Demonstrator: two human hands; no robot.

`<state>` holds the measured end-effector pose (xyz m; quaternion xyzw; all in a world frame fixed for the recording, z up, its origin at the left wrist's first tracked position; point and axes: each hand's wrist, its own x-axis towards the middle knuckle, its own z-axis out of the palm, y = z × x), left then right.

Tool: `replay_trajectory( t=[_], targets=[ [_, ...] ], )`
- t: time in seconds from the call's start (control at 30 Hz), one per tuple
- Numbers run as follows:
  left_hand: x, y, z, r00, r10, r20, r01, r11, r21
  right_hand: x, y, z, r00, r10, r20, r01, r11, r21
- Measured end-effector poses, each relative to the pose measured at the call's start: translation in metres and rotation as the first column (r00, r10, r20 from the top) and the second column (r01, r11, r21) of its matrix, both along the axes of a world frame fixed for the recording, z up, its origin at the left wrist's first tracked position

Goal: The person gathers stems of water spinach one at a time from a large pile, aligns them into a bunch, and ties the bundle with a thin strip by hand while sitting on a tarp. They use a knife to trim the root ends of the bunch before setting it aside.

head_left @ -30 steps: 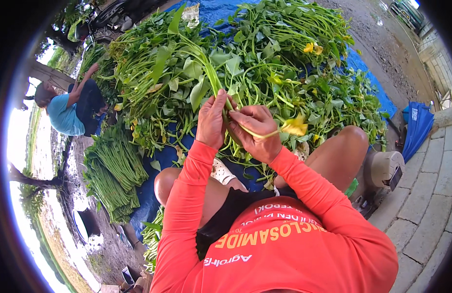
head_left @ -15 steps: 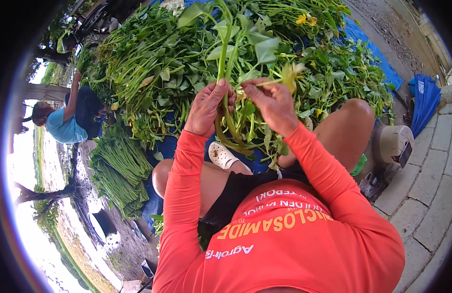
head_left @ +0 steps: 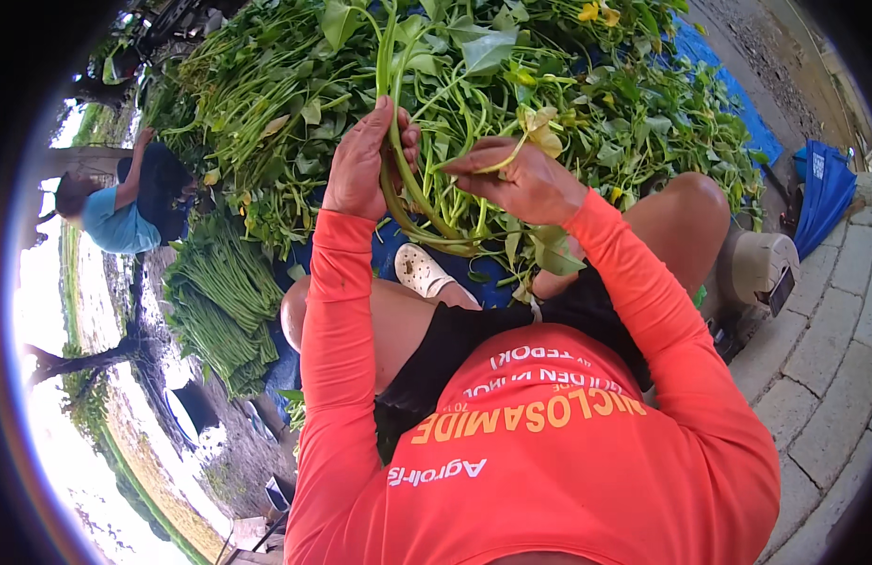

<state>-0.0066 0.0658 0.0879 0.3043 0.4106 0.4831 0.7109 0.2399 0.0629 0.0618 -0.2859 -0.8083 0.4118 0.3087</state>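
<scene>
A: In the head view, where are the stems relative to the hands?

B: The left hand is wrapped around a bunch of long green stems, fingers curled over them; the stems run up between the two hands and bend in a curve below the left palm. The right hand sits just beside it, pinching a single thin stalk with a yellowed leaf between fingertips.

A: And the materials?

B: The stems are smooth, glossy and pliant, with broad arrow-shaped leaves at the top. Behind them a big heap of the same leafy greens lies on a blue tarp. Bundled stems, straight and tightly packed, lie to the left. A pale perforated clog shows between the knees. The sleeves are orange knit; paving stones lie on the right.

A: Counts?

B: Two hands, one held bunch, one clog visible, one other person crouched at the left in a light blue shirt. Individual stems are too many to count.
</scene>
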Motion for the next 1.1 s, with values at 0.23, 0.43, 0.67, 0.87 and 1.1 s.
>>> replay_trajectory(
  t=[0.23, 0.43, 0.67, 0.87, 1.1],
  targets=[
    [-0.022, 0.006, -0.014, 0.968, 0.244, -0.065, -0.247, 0.967, -0.058, -0.003, -0.035, 0.002, 0.997, -0.077, 0.003, 0.076, 0.991, 0.109],
    [-0.046, 0.015, -0.027, 0.871, 0.469, -0.146, -0.486, 0.866, -0.118, 0.003, -0.063, 0.019, 0.970, -0.119, 0.211, 0.076, 0.976, 0.204],
    [-0.073, 0.019, -0.023, 0.865, 0.496, 0.075, -0.484, 0.864, -0.142, 0.146, 0.019, 0.022, 0.760, -0.612, 0.217, 0.642, 0.760, -0.104],
    [-0.067, 0.017, -0.019, 0.882, 0.429, 0.194, -0.398, 0.900, -0.178, 0.240, 0.070, -0.017, 0.195, -0.931, 0.308, 0.639, 0.359, 0.680],
    [-0.039, 0.028, -0.024, 0.886, 0.463, 0.034, -0.453, 0.878, -0.154, 0.024, -0.030, 0.002, 0.968, -0.241, 0.064, 0.186, 0.525, -0.831]
  ],
)
